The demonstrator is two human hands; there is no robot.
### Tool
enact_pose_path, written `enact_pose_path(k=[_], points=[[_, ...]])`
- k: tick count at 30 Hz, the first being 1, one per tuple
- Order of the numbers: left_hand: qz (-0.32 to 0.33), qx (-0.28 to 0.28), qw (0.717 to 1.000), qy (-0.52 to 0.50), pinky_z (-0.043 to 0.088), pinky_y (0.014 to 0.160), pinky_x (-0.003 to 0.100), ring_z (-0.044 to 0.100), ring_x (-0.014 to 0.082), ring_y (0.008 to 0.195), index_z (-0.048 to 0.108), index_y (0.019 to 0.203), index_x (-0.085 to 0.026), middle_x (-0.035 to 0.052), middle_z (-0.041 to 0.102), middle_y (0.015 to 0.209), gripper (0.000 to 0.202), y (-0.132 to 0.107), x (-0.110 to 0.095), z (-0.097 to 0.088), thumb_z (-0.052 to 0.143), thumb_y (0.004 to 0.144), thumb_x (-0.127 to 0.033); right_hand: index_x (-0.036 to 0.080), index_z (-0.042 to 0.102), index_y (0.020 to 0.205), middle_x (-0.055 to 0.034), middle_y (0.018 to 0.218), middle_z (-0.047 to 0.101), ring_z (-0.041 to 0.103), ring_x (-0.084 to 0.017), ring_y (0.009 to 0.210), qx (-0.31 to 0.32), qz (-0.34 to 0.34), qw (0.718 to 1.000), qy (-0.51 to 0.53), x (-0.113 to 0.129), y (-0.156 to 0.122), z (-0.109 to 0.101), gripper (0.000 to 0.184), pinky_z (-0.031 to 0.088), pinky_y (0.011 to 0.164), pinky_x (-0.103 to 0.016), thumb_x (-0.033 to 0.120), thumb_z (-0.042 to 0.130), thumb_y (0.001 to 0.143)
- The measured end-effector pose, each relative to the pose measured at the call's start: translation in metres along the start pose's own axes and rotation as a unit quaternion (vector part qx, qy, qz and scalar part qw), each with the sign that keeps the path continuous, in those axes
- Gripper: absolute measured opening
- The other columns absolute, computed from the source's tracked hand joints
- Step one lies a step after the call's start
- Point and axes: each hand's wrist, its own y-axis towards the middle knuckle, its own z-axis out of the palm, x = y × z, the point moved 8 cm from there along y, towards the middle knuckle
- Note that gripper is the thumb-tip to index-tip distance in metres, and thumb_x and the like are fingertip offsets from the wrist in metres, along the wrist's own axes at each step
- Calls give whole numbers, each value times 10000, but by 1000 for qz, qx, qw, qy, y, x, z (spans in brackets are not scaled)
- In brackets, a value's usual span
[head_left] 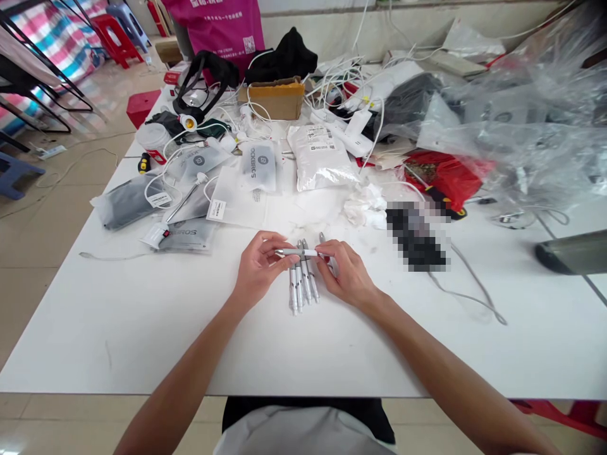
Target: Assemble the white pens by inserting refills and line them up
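Note:
A white and silver pen [298, 253] is held crosswise between both hands, just above the white table [142, 328]. My left hand [258, 268] pinches its left end with fingers closed. My right hand [346, 275] pinches its right end. Under it, several similar pens [301, 287] lie side by side on the table, pointing away from me. One more pen tip [322, 237] shows behind my right hand.
Behind the pens lie sealed grey and silver pouches [258, 165], a crumpled tissue [364, 205], white cables [469, 287], a cardboard box [277, 98], a red bag [450, 174] and clear plastic wrap [531, 126]. A dark object [569, 253] lies at the right edge.

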Motion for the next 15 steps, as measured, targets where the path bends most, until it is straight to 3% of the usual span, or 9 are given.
enact_pose_path(k=[2, 4, 10, 13, 15], points=[[11, 8, 999, 44, 566, 762, 309, 715, 192, 898, 761, 1073, -209, 65, 786, 1015, 321, -1, -2, 1, 908, 841, -375, 220, 589, 1246, -71, 966, 694, 625, -200, 785, 24, 6, 1000, -18, -1, 1, 3, 195, 510, 731, -355, 202, 599, 1052], [26, 5, 996, 87, 554, 792, 317, 704, 204, 914, 798, 983, -200, 67, 772, 973, 247, -1, -4, 1, 867, 879, -414, 219, 613, 1292, -69, 943, 682, 623, -204, 804, 43, -13, 998, -47, 1, 2, 5, 225, 482, 737, -360, 224, 592, 1067], [43, -3, 979, 200, 449, 691, 300, 603, 164, 751, 735, 818, -202, 21, 708, 796, 333, -2, -4, 0, 746, 973, -496, 265, 635, 1298, -84, 1035, 688, 634, -213, 892, 23, -43, 995, -88, 2, 1, 3, 297, 465, 775, -370, 119, 578, 1045], [89, 4, 961, 263, 397, 649, 309, 524, 154, 675, 701, 743, -203, 10, 648, 708, 397, -3, -8, 2, 696, 1008, -498, 267, 615, 1282, -97, 1122, 707, 644, -219, 949, 20, -48, 996, -74, 2, -1, 3, 339, 469, 805, -381, 58, 531, 1028], [129, 11, 950, 284, 426, 685, 315, 556, 171, 713, 740, 806, -217, 19, 667, 746, 328, -4, -12, 4, 721, 995, -484, 257, 603, 1257, -95, 1125, 723, 643, -222, 944, 22, -59, 995, -72, 4, -1, 3, 335, 451, 794, -383, 38, 512, 1020]])
